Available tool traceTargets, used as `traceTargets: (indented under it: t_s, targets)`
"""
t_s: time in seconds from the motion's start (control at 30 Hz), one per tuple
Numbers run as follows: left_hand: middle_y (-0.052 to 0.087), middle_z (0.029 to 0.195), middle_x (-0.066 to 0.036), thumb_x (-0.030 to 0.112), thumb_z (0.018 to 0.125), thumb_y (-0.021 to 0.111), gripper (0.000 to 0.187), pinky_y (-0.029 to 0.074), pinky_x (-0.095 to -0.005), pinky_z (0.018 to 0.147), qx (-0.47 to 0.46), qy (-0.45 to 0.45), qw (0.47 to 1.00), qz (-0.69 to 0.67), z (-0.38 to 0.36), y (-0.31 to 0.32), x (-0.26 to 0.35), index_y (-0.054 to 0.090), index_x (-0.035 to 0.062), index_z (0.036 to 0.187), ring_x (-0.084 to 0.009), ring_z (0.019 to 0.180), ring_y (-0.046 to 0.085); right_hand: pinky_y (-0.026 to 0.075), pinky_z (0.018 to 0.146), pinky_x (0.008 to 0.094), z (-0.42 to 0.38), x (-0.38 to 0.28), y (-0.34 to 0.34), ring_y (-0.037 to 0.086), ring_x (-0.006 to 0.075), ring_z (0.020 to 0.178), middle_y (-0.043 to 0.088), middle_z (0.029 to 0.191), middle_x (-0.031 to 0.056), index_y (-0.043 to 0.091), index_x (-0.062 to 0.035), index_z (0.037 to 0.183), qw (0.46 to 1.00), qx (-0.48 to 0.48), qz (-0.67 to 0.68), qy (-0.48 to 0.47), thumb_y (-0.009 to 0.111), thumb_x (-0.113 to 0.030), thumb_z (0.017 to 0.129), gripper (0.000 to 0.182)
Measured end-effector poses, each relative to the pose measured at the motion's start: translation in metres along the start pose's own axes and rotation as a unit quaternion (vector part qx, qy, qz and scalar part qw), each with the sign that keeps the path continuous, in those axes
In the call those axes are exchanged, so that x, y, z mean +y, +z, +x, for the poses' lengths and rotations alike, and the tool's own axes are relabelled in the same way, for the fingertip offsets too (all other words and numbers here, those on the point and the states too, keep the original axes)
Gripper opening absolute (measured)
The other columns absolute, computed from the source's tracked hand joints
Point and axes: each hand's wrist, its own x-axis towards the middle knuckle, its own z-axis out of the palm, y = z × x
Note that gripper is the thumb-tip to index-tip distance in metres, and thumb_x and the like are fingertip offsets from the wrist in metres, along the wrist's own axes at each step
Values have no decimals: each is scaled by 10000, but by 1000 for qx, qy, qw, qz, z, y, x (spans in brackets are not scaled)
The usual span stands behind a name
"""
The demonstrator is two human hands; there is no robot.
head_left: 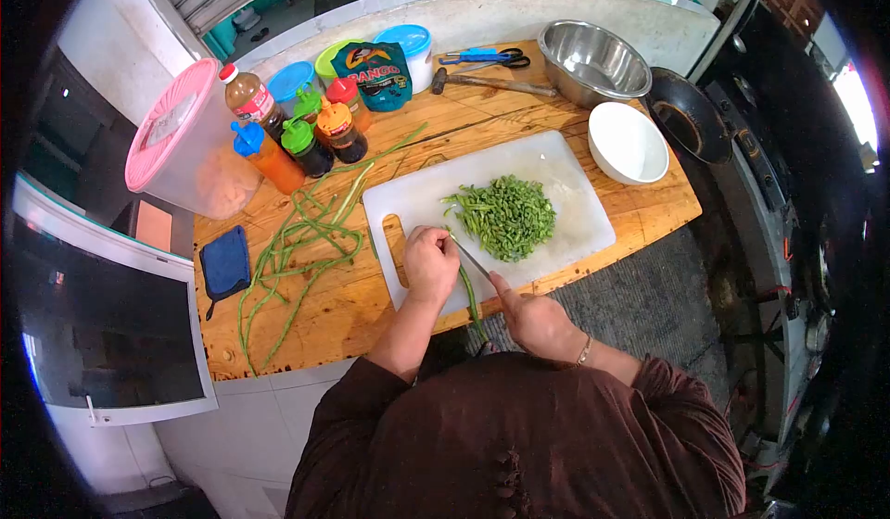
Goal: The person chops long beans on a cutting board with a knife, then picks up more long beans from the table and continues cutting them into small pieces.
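My left hand (431, 261) is closed on a green long bean at the near left part of a white cutting board (575, 204). The bean's tail (473, 306) hangs down over the board's near edge. In my right hand (542, 324) is a knife (476, 264), its narrow blade reaching up to the fingers of my left hand. A heap of chopped green beans (510, 218) lies in the middle of the board. Several whole long beans (311, 227) lie tangled on the wooden table (357, 329) left of the board.
Sauce bottles (301, 145), lidded tubs (408, 51) and a teal packet (375, 76) stand at the back left, beside a large pink-lidded container (176, 139). A hammer (496, 83), steel bowl (593, 60) and white bowl (629, 144) are behind the board. A wok (691, 116) sits right.
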Motion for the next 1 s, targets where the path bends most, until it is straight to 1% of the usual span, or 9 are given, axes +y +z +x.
traceTargets:
  t_s: [0.07,0.17,0.27,0.37,0.47,0.63,0.77,0.87,1.0]
  targets:
    - [676,828,-130,50,745,710,100,560,-356,680,2,19,1000,20,1,-2,3,712,4,834,-235,679,682,545,634,494,-1,0,-6,666,400,681,664,759,225,347,-92,1514,999,-29,19,36,582,-142,882,676]
    - [675,839,-129,18,738,700,114,562,-341,675,-8,21,999,31,11,-18,2,709,-16,847,-234,688,686,542,645,496,18,-3,6,665,400,686,656,741,230,375,-81,1495,997,52,47,-21,570,-146,893,637]
    - [655,877,-152,21,748,685,102,555,-378,688,-19,6,1000,10,6,-17,8,685,-31,836,-296,750,666,537,652,491,29,4,16,664,405,699,653,769,247,438,-132,1471,994,72,79,0,548,-142,935,546]
    - [658,891,-152,18,754,679,99,555,-379,717,-14,-14,999,-32,3,-14,5,682,-38,835,-301,775,667,537,656,491,34,8,10,664,406,700,655,768,240,436,-132,1473,992,84,88,22,551,-141,934,552]
    - [661,896,-152,11,762,666,70,544,-400,723,-8,-14,999,-46,1,-12,3,680,-28,818,-317,771,658,535,669,511,33,8,4,659,412,703,654,762,240,396,-85,1479,990,101,100,-1,552,-134,906,596]
    - [661,862,-152,8,767,655,41,526,-420,688,18,24,999,-11,2,-7,1,681,-7,795,-340,739,643,529,644,498,30,-6,-3,659,405,682,642,738,248,439,-123,1471,994,79,75,-12,547,-150,947,536]
    - [659,828,-148,11,767,655,33,526,-420,683,20,18,999,-18,1,-6,3,676,-3,788,-339,735,643,527,628,511,40,3,6,653,417,659,635,700,248,439,-129,1470,989,116,81,-41,548,-159,953,529]
    - [656,818,-153,16,766,655,34,527,-418,678,29,26,999,-23,0,-5,7,674,-2,786,-337,731,643,529,622,517,46,-5,-4,652,418,656,637,705,244,434,-115,1471,997,65,33,-5,535,-165,961,523]
    - [653,831,-163,26,760,656,40,525,-435,691,20,34,999,-1,-2,-3,12,673,-1,784,-350,753,643,533,626,517,56,-1,11,657,413,678,653,755,244,430,-85,1467,997,79,11,-10,525,-161,948,533]
